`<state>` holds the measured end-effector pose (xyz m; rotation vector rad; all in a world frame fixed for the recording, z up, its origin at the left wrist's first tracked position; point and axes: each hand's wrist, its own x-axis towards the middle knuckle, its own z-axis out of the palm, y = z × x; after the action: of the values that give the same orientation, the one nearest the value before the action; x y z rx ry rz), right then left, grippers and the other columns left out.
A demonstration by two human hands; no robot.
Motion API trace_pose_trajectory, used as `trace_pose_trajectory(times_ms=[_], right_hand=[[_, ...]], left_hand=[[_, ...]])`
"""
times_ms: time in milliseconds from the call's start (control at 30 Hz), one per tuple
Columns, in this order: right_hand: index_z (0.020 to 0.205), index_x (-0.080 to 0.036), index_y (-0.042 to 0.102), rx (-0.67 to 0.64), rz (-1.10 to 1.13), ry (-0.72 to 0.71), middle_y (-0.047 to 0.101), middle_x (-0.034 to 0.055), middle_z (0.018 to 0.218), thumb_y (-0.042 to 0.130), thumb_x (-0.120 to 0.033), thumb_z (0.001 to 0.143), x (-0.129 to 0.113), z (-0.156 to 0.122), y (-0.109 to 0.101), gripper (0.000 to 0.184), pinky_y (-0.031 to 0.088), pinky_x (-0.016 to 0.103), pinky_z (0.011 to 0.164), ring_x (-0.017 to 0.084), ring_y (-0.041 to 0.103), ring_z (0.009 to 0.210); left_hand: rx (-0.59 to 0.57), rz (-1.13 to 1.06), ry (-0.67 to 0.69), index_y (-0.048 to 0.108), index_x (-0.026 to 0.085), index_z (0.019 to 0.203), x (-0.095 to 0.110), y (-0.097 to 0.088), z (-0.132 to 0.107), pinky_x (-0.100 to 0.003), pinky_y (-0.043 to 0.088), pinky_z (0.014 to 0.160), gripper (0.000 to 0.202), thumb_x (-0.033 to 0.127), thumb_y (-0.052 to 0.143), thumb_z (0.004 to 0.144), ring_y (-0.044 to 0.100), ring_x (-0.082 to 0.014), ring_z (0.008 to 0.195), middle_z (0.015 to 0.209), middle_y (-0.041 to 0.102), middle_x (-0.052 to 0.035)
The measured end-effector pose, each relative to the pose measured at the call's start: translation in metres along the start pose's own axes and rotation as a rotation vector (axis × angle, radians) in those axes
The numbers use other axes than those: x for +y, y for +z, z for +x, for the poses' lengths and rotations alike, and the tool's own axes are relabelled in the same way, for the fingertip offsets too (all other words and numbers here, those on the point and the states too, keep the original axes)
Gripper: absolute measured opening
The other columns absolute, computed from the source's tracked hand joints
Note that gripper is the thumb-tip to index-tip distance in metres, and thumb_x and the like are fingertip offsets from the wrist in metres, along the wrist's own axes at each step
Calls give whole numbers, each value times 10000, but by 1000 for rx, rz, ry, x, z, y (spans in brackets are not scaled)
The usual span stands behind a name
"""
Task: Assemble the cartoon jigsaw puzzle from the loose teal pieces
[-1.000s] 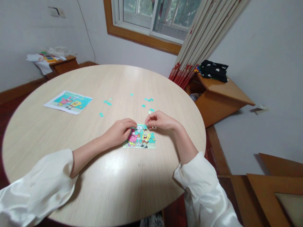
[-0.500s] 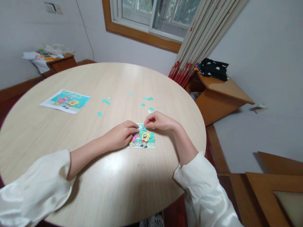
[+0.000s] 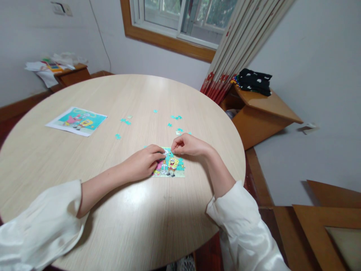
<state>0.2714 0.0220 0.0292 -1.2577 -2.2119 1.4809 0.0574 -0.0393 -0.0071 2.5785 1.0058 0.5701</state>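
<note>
A partly assembled jigsaw puzzle [image 3: 178, 170] with a yellow cartoon sponge figure lies on the table in front of me. My left hand [image 3: 145, 162] rests over its left side, fingers stretched across the upper part and covering some of the picture. At the top edge of the puzzle, my right hand [image 3: 186, 144] has thumb and forefinger pinched together, the other fingers curled. The fingertips touch the puzzle at a turquoise puzzle piece, which they mostly hide.
Loose turquoise puzzle pieces [image 3: 125, 121] lie beyond my hands, with more pieces [image 3: 176, 117] farther right. A printed reference picture [image 3: 77, 121] lies at the left of the round table [image 3: 135, 233]. A wooden cabinet [image 3: 262, 113] stands beyond its right edge.
Both hands keep nearly the same place on the puzzle. The dark gap by my right fingertips looks smaller now. The view has shifted slightly.
</note>
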Motion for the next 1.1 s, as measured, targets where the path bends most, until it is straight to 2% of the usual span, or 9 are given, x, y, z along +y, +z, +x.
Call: trace_pose_trajectory(times_ms=[233,367,467,600,767,1100], right_hand=[[711,-122,646,-10,68,16,591,-10,583,579,-116,671,1,0,-1,78,382,224,539,81,504,552],[816,-133,697,10,50,-71,641,7,669,572,-111,707,4,2,-3,168,404,229,573,91,525,610],[780,-135,704,2,71,-76,660,14,681,593,-122,710,6,2,-3,132,431,234,598,95,547,622],[768,-123,684,-45,176,22,645,6,604,615,-103,694,5,0,-1,103,463,238,592,104,590,592],[692,-123,647,-40,148,99,627,-3,542,639,-82,688,1,-1,1,42,437,205,526,94,594,547],[644,-138,609,-48,116,64,611,-22,529,684,-115,678,2,0,2,86,431,191,506,74,570,517]], left_hand=[[-5,34,9,676,131,1074,2,-1,0,-382,505,923,375,40,440,797,590,-216,1055,1128,646,-131],[-8,45,21,671,101,1080,1,-1,0,-388,503,930,375,38,433,798,586,-224,1064,1132,641,-153],[-8,47,20,670,125,1078,1,0,-1,-390,504,927,375,41,434,798,586,-217,1061,1136,641,-136],[-8,42,18,666,136,1083,1,-1,0,-392,505,923,373,47,432,807,587,-212,1051,1133,641,-131],[-14,40,17,662,125,1090,2,0,0,-388,505,920,369,50,432,812,589,-214,1048,1131,640,-138],[-19,46,17,657,132,1097,3,0,0,-386,501,918,364,64,431,820,581,-220,1064,1137,635,-136]])
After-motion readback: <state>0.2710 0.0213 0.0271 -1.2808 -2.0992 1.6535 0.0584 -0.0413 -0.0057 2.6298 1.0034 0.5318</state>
